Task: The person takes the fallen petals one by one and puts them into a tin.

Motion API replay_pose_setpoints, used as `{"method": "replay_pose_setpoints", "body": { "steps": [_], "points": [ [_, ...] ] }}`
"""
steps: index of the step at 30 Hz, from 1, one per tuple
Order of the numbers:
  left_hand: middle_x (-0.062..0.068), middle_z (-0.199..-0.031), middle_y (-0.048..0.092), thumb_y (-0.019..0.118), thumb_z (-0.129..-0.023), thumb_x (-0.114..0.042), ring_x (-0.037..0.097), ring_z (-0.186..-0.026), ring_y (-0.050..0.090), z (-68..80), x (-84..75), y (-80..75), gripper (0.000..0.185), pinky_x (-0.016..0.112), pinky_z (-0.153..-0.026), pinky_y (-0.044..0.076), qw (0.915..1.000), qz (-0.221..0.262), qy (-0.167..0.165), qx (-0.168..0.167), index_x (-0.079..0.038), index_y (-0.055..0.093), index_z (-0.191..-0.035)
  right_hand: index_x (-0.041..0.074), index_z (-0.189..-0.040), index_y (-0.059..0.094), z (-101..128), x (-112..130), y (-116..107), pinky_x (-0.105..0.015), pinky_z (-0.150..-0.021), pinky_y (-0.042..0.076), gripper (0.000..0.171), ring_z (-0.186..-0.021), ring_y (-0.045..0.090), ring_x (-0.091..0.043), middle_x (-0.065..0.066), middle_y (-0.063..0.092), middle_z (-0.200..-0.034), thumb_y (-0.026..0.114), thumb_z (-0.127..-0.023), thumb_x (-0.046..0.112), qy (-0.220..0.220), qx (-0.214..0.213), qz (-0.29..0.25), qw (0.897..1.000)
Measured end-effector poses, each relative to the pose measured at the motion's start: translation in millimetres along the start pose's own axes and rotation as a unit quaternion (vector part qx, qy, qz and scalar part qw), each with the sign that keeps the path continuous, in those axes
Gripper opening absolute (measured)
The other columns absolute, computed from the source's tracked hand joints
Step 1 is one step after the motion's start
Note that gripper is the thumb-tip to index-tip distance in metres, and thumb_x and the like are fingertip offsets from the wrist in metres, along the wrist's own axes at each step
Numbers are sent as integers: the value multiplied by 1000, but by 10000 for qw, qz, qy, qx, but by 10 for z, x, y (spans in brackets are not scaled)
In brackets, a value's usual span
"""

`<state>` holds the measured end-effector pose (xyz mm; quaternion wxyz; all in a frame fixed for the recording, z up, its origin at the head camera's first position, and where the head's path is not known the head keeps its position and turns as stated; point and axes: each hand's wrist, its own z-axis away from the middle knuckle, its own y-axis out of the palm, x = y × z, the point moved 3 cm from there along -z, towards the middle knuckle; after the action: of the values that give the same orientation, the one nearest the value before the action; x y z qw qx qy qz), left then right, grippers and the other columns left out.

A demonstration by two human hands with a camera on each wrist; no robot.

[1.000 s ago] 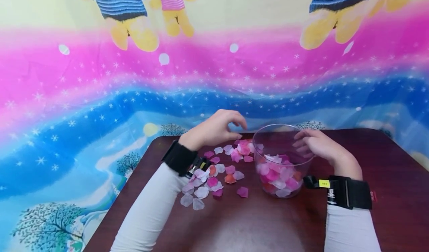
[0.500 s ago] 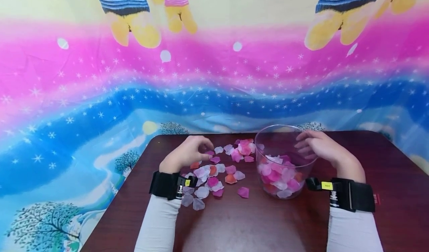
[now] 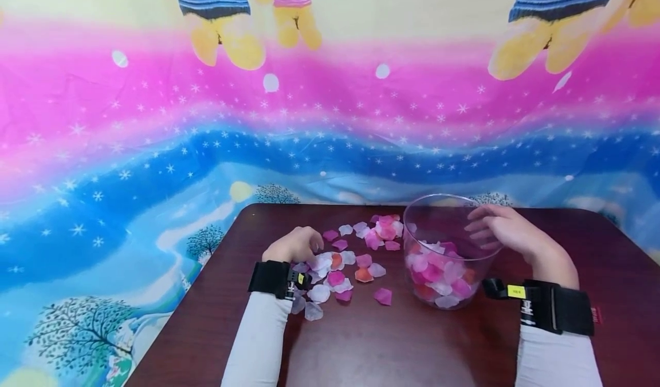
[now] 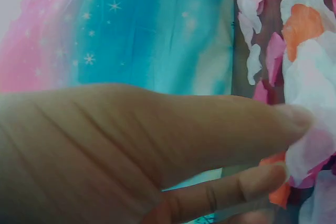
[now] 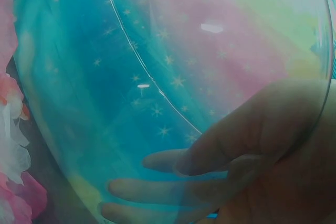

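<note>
Clear bowl (image 3: 447, 249) stands upright on the dark table (image 3: 371, 347), mouth up, round so no real long axis; petals fill its bottom. Right hand (image 3: 507, 233) is on the bowl's right side, fingers curled around the wall near the rim; the right wrist view shows the fingers (image 5: 157, 190) through the clear plastic. Loose petals (image 3: 356, 259) are scattered in a band left of the bowl, running from near-left to far-right, some just beside the bowl. Left hand (image 3: 295, 245) is at the left end of the scatter, well apart from the bowl, thumb and fingers pinching a few petals (image 4: 310, 145), white and orange.
</note>
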<state>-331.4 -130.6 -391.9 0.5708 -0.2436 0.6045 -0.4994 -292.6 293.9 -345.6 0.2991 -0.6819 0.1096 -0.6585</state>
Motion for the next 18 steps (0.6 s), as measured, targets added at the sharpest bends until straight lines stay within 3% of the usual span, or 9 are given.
{"method": "replay_pose_setpoints", "body": {
  "steps": [5, 10, 15, 18],
  "points": [
    [3, -80, 67, 83, -79, -1, 19, -71, 56, -46, -39, 16, 17, 30, -58, 48, 9999, -41, 137, -33, -10, 80, -93, -16, -142, 38, 37, -56, -43, -47, -87, 59, 45, -116, 64, -47, -38, 55, -135, 26, -104, 5, 4, -55, 0, 10000],
    [-1, -77, 68, 81, -83, 0, 17, -68, 57, 19, -106, -84, 9, 29, -59, 50, 9985, -26, 497, -208, -9, 79, -81, -16, -141, 39, 41, -45, -51, -47, -86, 60, 45, -115, 64, -47, -38, 57, -133, 26, -103, 4, -56, -57, 1, 10000],
    [-3, -77, 69, 77, -89, -3, 12, -68, 61, 162, -310, -278, 7, 29, -67, 53, 9915, 46, 1168, -564, -9, 78, -86, -17, -141, 37, 8, -25, -30, -48, -87, 59, 45, -116, 64, -47, -38, 56, -134, 27, -103, 3, -82, 2, -55, 10000],
    [-2, -81, 71, 75, -91, -3, 10, -71, 63, 255, -567, -403, 6, 26, -70, 55, 9790, 78, 1797, -961, -8, 78, -92, -16, -141, 38, -15, -11, -12, -49, -88, 59, 44, -115, 64, -47, -38, 56, -133, 27, -103, 4, -53, 39, -64, 10000]
  ]
}}
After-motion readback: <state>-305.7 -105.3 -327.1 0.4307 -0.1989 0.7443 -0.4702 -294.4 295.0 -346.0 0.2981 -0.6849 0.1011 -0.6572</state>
